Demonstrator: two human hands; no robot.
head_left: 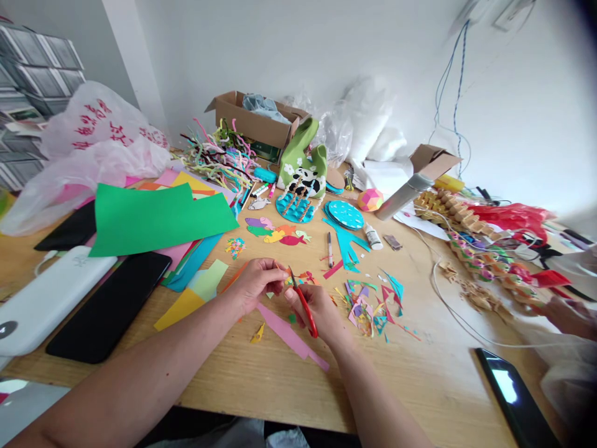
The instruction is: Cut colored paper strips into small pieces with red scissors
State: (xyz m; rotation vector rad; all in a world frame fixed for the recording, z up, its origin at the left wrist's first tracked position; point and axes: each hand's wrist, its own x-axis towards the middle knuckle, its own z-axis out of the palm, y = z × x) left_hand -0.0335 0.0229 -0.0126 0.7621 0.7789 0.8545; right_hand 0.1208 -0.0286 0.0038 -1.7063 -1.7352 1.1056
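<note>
My right hand (318,309) is closed round the red handles of a pair of scissors (305,305), whose blades point up and away from me. My left hand (261,281) is pinched just left of the blade tips, on a small orange piece of paper (280,266) that its fingers mostly hide. Below the hands a pink paper strip (291,339) and a yellow scrap (257,333) lie on the table. Several cut paper fish (275,234) are grouped beyond my hands, beside a small pile of colourful paper bits (236,247). More paper scraps (366,308) are scattered to the right.
At left are green paper (158,218), a black phone (109,305) and a white power bank (56,298). Behind stand a green panda bag (303,165) and a cardboard box (256,121). Another phone (513,392) and another person's hand (569,314) are at right, with a white cable (459,320).
</note>
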